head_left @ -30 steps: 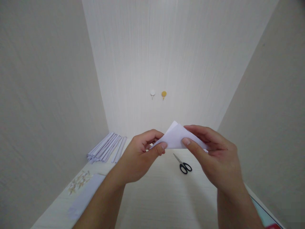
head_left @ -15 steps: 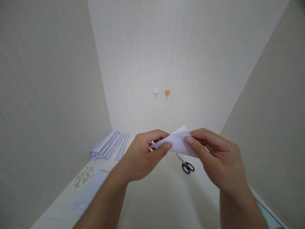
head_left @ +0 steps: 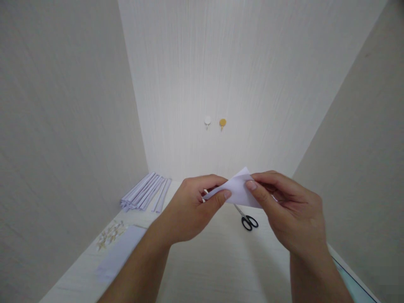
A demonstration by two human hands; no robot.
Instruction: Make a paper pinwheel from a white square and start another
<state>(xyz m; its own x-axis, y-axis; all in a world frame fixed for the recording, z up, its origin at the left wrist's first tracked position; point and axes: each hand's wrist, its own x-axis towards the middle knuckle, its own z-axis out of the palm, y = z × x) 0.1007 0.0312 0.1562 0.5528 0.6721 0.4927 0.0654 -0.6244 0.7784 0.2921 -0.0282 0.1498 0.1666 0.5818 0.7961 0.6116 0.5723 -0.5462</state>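
A small white sheet of paper (head_left: 239,189), partly folded or curled over, is held above the table between both hands. My left hand (head_left: 198,206) pinches its left end, thumb in front and fingers behind. At the right end, my right hand (head_left: 288,206) grips the paper with the thumb pressed on its near face. One corner of the sheet points up between the hands. Below the paper lies a pair of scissors (head_left: 248,219) with black handles; its blades are partly hidden by the sheet.
Several rolled white paper tubes (head_left: 145,191) lie at the left against the wall. Nearer are a scatter of small white and tan pieces (head_left: 111,235) and flat white paper (head_left: 121,252). A white hook (head_left: 207,121) and a yellow hook (head_left: 222,122) are on the back wall.
My left hand has shifted slightly to the right along with the paper's left end. The right hand keeps its grip almost unchanged.
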